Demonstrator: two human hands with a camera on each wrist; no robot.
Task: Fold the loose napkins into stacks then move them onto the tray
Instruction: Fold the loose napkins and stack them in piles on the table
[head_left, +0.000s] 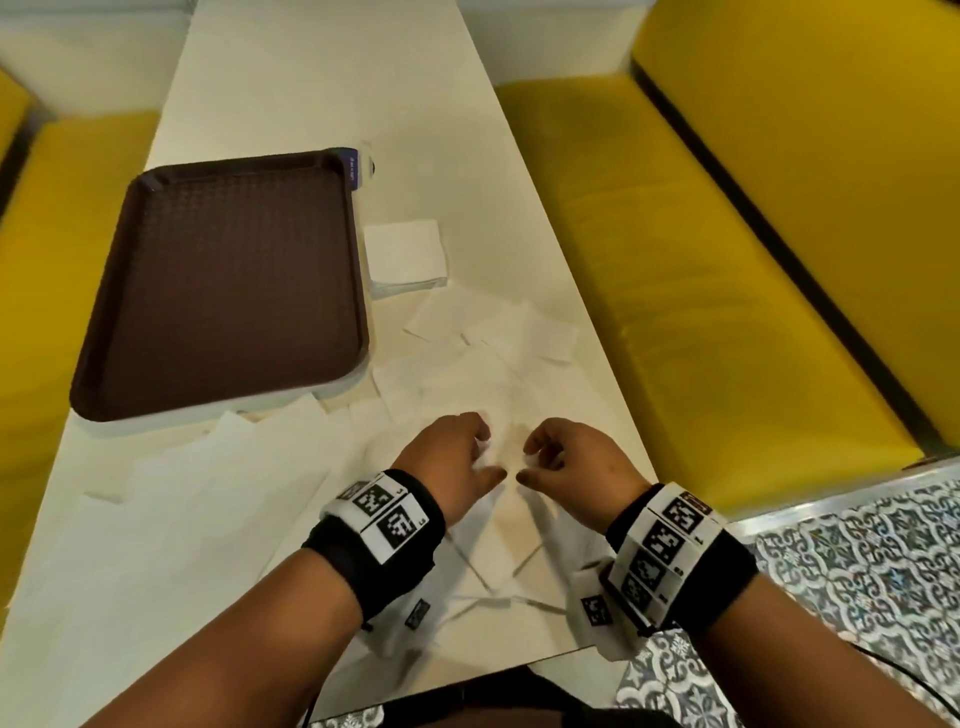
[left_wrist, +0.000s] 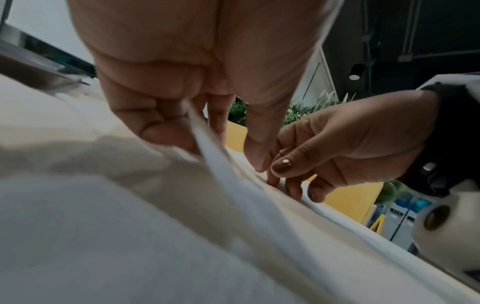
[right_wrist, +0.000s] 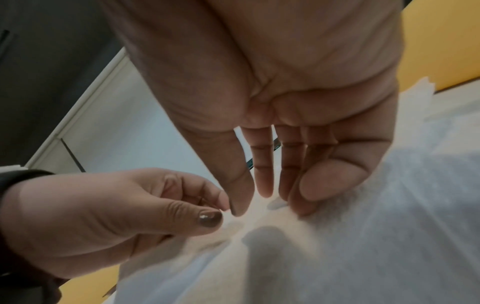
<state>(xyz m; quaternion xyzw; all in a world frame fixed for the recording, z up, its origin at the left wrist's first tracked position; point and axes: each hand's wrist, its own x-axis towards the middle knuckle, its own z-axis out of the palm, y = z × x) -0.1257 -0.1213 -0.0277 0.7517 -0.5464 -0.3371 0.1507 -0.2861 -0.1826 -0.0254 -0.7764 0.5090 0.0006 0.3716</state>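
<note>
Both hands work close together over a loose white napkin near the table's front edge. My left hand pinches one edge of it; in the left wrist view the thin sheet rises between the curled fingers and the thumb of that hand. My right hand points its fairly straight fingers down, and their tips rest on the napkin beside the thumb. A brown tray lies bare at the left. One folded napkin stack sits against its right side.
Several loose napkins are scattered between the stack and my hands, with more sheets spread at the front left. A small blue-topped object stands behind the tray. Yellow benches flank the cream table. Patterned floor tiles show at the right.
</note>
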